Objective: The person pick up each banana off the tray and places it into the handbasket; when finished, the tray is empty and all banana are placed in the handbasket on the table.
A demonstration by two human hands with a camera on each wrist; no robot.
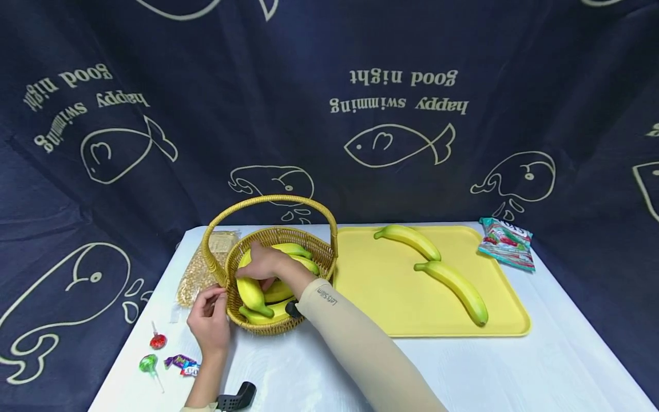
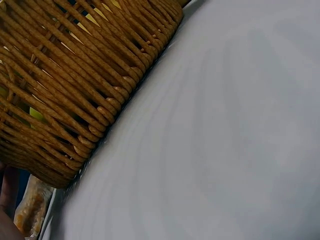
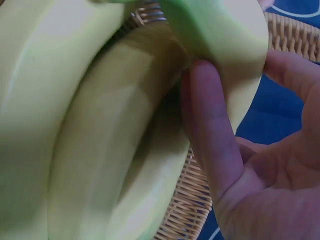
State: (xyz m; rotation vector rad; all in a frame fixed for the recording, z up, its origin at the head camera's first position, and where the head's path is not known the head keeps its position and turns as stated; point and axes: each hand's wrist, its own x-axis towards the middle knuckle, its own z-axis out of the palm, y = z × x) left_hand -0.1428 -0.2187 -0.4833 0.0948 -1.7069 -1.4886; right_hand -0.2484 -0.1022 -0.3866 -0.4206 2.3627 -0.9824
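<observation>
A wicker basket [image 1: 319, 252] with an arched handle holds several yellow-green bananas [image 1: 252, 294]. My right hand [image 1: 262, 264] reaches down into it and grips one banana [image 3: 225, 35]; in the right wrist view one of its fingers [image 3: 207, 130] presses on that banana's side, with more bananas [image 3: 100, 150] packed beside it. My left hand [image 1: 210, 320] sits at the basket's near-left side, its fingers curled on the rim. The left wrist view shows only the basket's woven wall [image 2: 65, 90] and the white table [image 2: 225, 140].
Right of the basket lies a yellow tray [image 1: 381, 286] carrying two bananas [image 1: 409, 240] [image 1: 455, 283]. A snack packet [image 1: 507, 243] lies at the back right. A clear bag of grains [image 1: 198, 274] lies left of the basket. Two lollipops [image 1: 157, 341] and a sweet [image 1: 182, 363] lie front left.
</observation>
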